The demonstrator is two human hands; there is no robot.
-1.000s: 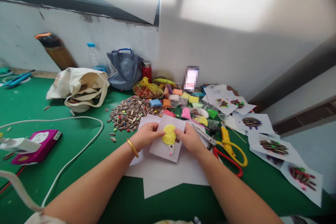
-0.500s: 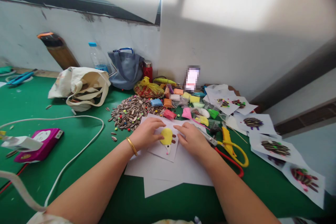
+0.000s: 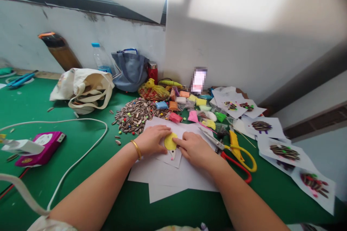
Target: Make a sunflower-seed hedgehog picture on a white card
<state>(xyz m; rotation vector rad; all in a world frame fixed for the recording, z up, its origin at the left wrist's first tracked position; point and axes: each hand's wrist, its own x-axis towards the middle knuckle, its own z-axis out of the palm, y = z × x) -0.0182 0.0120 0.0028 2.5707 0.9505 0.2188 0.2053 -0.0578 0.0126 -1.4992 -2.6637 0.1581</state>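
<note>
A white card [image 3: 176, 161] lies on larger white sheets [image 3: 159, 175]. On it is a flat yellow clay body [image 3: 170, 141] with a white pointed face, a dark eye and a pink nose. My left hand [image 3: 152, 139], with a gold bangle at the wrist, rests on the card's left side, its fingers apart beside the clay. My right hand [image 3: 195, 147] touches the clay's right edge with an outstretched index finger, the other fingers bent and holding nothing visible. That hand hides the brown feet.
Scissors [image 3: 221, 147] and a yellow-handled cutter [image 3: 234, 143] lie right of my right hand. A sunflower seed pile [image 3: 135, 115] and clay packets [image 3: 193, 116] are behind. Finished cards [image 3: 284, 152] line the right. A white cable [image 3: 78, 168] loops left.
My right hand has moved left and down onto the clay's right edge, covering the brown feet. My left hand stays almost in place, close beside the clay.
</note>
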